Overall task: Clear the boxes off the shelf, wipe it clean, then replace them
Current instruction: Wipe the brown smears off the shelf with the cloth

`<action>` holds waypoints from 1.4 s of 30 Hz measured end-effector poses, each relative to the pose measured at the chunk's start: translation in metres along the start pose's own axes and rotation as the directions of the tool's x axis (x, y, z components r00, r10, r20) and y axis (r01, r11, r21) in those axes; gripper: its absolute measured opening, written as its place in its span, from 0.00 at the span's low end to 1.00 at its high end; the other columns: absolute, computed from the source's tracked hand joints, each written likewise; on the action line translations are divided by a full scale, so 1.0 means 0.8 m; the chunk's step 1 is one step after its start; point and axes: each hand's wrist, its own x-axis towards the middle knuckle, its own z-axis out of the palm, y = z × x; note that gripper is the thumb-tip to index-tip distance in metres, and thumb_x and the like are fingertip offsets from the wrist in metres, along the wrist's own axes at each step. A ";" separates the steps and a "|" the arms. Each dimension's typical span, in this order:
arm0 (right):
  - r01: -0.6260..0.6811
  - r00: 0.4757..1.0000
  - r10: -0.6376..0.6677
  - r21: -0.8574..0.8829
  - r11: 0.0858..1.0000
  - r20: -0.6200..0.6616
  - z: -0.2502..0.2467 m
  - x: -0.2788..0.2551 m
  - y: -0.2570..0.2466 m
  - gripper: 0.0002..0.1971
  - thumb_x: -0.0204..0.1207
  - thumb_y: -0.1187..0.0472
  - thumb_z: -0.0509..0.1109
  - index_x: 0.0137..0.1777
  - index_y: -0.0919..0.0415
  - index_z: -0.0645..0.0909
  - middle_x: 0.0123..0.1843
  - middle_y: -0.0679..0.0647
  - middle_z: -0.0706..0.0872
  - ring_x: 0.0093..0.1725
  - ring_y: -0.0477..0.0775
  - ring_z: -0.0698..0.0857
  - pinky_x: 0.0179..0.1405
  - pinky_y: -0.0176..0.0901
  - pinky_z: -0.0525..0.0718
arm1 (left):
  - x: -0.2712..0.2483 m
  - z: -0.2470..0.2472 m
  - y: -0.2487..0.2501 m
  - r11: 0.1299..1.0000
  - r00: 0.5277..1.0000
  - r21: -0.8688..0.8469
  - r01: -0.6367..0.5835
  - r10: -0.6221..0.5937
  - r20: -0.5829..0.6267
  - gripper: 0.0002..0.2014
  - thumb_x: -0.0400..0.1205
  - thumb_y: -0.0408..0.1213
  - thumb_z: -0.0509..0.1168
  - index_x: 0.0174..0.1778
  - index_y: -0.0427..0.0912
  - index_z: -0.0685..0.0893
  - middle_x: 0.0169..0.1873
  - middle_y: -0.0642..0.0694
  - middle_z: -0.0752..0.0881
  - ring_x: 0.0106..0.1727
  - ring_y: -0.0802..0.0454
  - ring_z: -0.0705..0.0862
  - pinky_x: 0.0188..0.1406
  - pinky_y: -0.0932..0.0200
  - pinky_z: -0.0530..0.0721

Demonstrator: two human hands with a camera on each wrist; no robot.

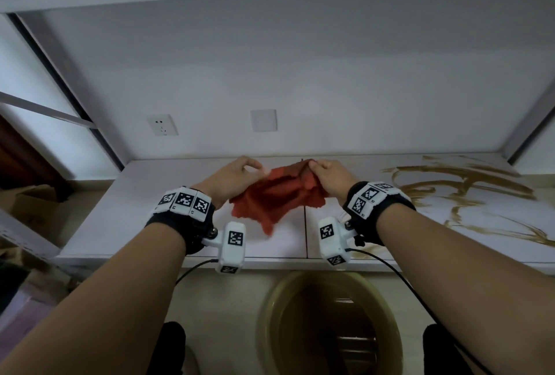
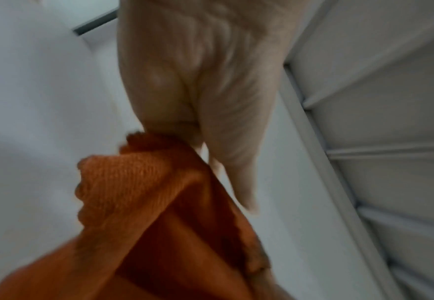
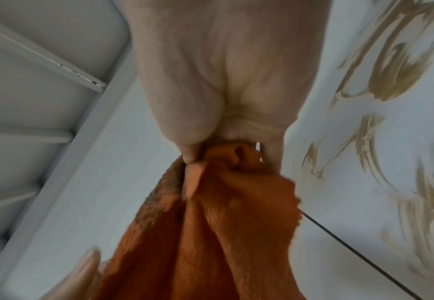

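pinching the orange cloth [image 1: 277, 197] stretched between left hand [image 1: 237, 175] and right hand [image 1: 329, 173]; only head view shows basin [image 1: 329, 326].

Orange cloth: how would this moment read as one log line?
step: wiping | both hands, left hand and right hand, pinch cloth above shelf | brown smears at right

White shelf [image 1: 156, 218]; brown smears [image 1: 468, 191] across its right half.

We see an orange cloth [image 1: 277, 197], nubbly terry with scalloped edges, over the smooth, matt white shelf [image 1: 156, 194], streaked with brown smears [image 1: 468, 191] at right.
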 end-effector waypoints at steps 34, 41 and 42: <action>-0.134 0.855 0.286 -0.348 0.928 0.433 -0.014 -0.026 0.012 0.14 0.68 0.55 0.79 0.54 0.51 0.84 0.55 0.51 0.83 0.63 0.56 0.81 0.69 0.52 0.78 | 0.002 -0.003 -0.052 0.835 0.929 0.517 0.187 -0.322 0.185 0.04 0.77 0.39 0.72 0.40 0.45 0.85 0.44 0.46 0.86 0.52 0.47 0.86 0.57 0.54 0.82; -0.020 0.916 0.285 -0.679 0.734 0.282 -0.006 -0.033 0.014 0.23 0.78 0.46 0.67 0.64 0.63 0.82 0.63 0.56 0.85 0.62 0.56 0.83 0.61 0.44 0.78 | 0.012 0.007 -0.041 0.705 0.992 0.707 0.047 -0.118 0.052 0.22 0.81 0.51 0.63 0.24 0.42 0.74 0.34 0.46 0.79 0.44 0.47 0.81 0.41 0.59 0.75; -0.028 0.924 0.281 -0.688 0.725 0.259 -0.005 -0.031 0.015 0.23 0.80 0.46 0.64 0.63 0.64 0.83 0.62 0.58 0.85 0.61 0.57 0.83 0.58 0.43 0.77 | 0.011 0.008 -0.037 0.710 0.995 0.703 0.037 -0.089 0.037 0.21 0.81 0.49 0.63 0.24 0.42 0.75 0.33 0.46 0.79 0.44 0.46 0.82 0.41 0.59 0.75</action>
